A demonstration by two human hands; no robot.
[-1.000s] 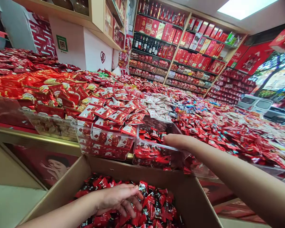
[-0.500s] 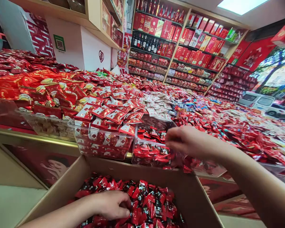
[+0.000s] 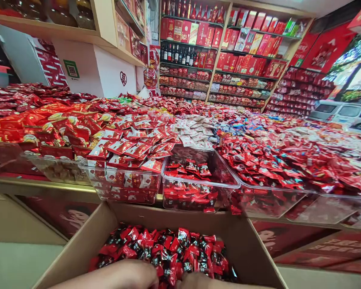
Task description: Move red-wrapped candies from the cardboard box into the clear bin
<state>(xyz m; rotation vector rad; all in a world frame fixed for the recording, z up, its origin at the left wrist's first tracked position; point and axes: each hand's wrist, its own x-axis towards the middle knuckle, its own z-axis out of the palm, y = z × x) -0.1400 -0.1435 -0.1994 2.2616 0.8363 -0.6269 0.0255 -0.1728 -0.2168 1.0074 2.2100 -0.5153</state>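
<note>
A cardboard box at the bottom of the view holds a heap of candies in red and black wrappers. My left hand is down among these candies, its fingers out of sight below the knuckles. Close to its right, my right hand rests on the heap too, cut off by the lower frame edge, fingers hidden. Beyond the box stands a clear plastic bin, partly filled with similar red and black candies.
Left of that bin, another clear bin is piled with red and white packets. Heaps of red sweets spread to the right. Tall shelves with bottles and red boxes line the back. A white vehicle shows outside.
My right hand has come back from the clear bin down into the cardboard box, beside my left. My left hand has moved lower. The view has shifted slightly.
</note>
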